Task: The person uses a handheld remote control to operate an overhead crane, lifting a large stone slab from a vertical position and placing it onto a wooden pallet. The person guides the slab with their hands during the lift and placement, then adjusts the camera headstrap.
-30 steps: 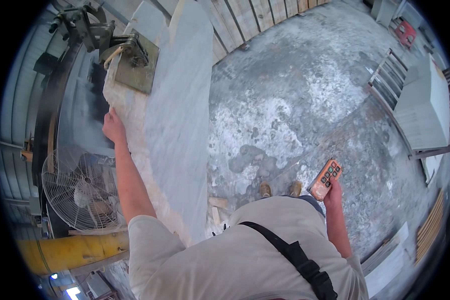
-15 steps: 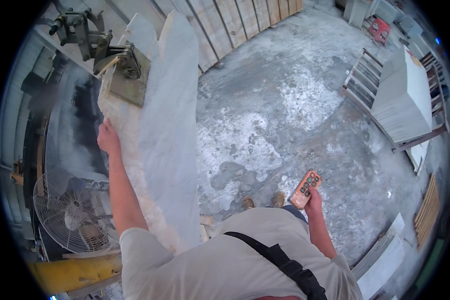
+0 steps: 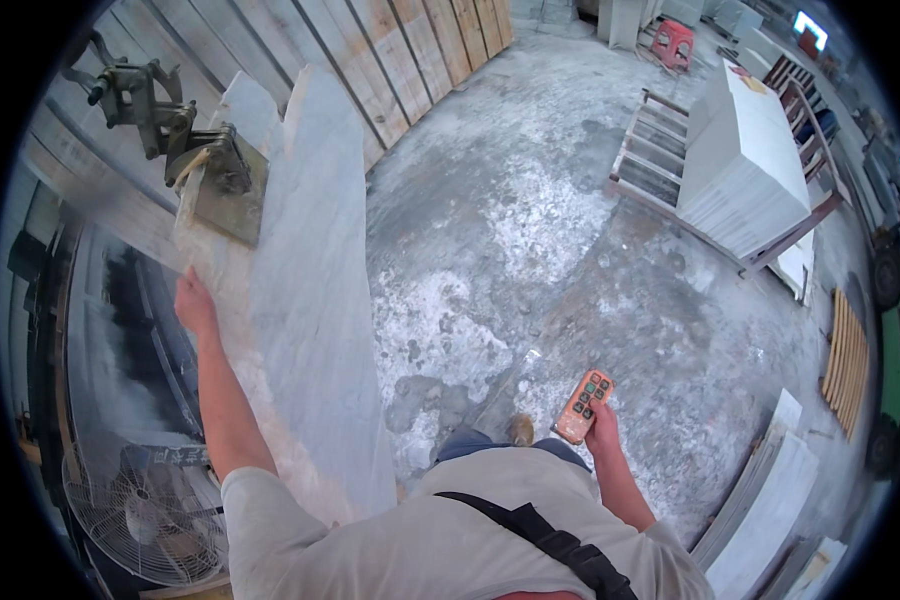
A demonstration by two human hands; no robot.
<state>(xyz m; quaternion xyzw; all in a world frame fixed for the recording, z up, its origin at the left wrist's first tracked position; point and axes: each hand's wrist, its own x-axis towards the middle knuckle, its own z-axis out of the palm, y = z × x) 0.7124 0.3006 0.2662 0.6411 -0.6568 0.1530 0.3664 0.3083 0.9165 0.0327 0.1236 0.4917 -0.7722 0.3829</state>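
A tall pale marble slab (image 3: 310,290) stands on edge in front of me, gripped at its top by a rusty metal lifting clamp (image 3: 215,170). My left hand (image 3: 194,303) rests against the slab's upper left edge, just below the clamp. My right hand (image 3: 602,420) holds an orange remote control (image 3: 583,406) with several buttons, low at my right side. One shoe (image 3: 518,430) shows on the floor below me.
The concrete floor (image 3: 530,260) is stained and dusty. A stack of white slabs (image 3: 740,170) sits on a wooden rack at right. More slabs (image 3: 770,500) lean at lower right. A floor fan (image 3: 150,510) stands at lower left. Wooden planks (image 3: 400,50) line the back.
The view has swung so the slab and clamp sit lower and nearer. My left hand stays on the slab edge; my right hand keeps the remote, now lower in view.
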